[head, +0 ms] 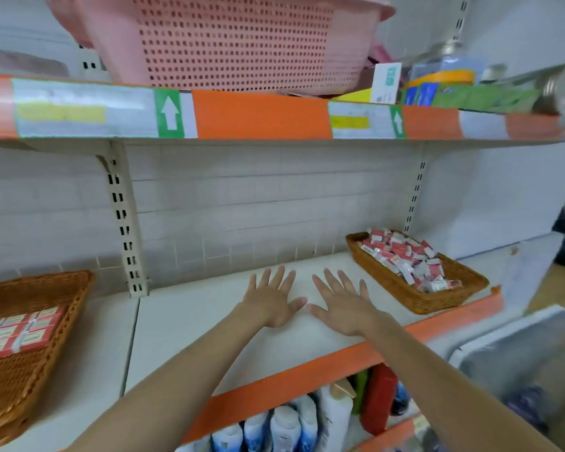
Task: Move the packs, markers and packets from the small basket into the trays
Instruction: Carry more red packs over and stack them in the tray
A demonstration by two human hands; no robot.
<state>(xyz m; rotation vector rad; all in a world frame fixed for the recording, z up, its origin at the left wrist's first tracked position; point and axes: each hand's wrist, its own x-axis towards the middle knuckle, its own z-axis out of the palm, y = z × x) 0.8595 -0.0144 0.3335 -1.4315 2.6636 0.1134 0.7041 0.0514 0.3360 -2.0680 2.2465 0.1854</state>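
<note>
My left hand (272, 298) and my right hand (343, 303) lie flat, palms down and fingers spread, side by side on the white middle shelf (209, 324); both hold nothing. To the right a wicker tray (402, 290) holds a heap of small red and white packets (405, 259). At the far left a larger wicker tray (20, 380) holds neat red and white packs (20, 334). A pale basket (516, 353) shows blurred at the lower right, its contents unclear.
A pink perforated plastic basket (235, 44) sits on the upper shelf with boxes and jars (437, 86) to its right. The shelf edges carry orange strips (261, 114) with price labels. Bottles (294, 425) stand on the shelf below. A slotted upright (124, 223) rises at the back left.
</note>
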